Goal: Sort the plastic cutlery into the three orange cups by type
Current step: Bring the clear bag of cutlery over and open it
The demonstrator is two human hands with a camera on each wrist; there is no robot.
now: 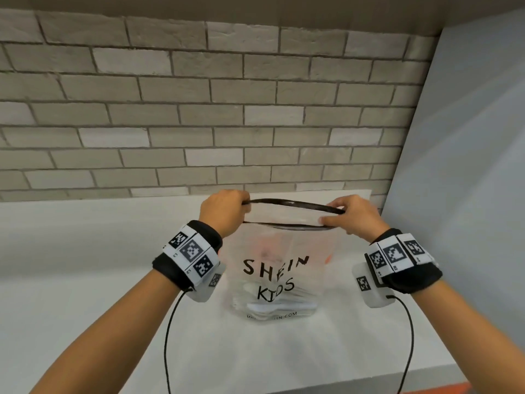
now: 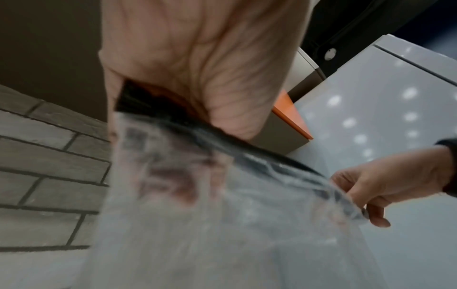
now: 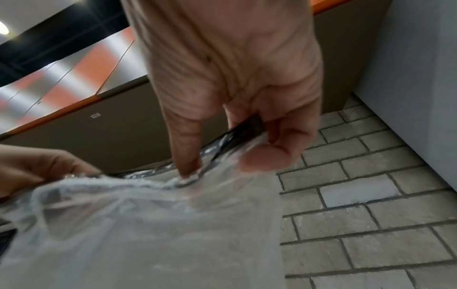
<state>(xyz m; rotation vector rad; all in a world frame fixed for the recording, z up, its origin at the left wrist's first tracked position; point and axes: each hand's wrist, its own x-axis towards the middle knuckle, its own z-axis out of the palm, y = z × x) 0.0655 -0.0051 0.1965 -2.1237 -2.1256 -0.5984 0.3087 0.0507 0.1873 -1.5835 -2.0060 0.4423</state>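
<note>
A clear plastic zip bag (image 1: pixel 278 268) printed "SHEIN KIDS" stands on the white counter (image 1: pixel 85 280), its black zip rim (image 1: pixel 292 204) pulled apart into an oval mouth. My left hand (image 1: pixel 224 211) grips the rim's left end; my right hand (image 1: pixel 349 217) pinches its right end. White plastic cutlery (image 1: pixel 272 307) lies at the bag's bottom, and something orange (image 1: pixel 272 240) shows faintly through the plastic higher up. In the left wrist view the bag (image 2: pixel 222 224) hangs blurred below my palm. In the right wrist view my thumb and fingers (image 3: pixel 267 156) pinch the rim.
A grey brick wall (image 1: pixel 199 109) backs the counter. A pale grey panel (image 1: pixel 468 137) closes off the right side. The counter's front edge (image 1: pixel 426 373) runs along the lower right. Black cables (image 1: pixel 170 336) hang from both wrist bands.
</note>
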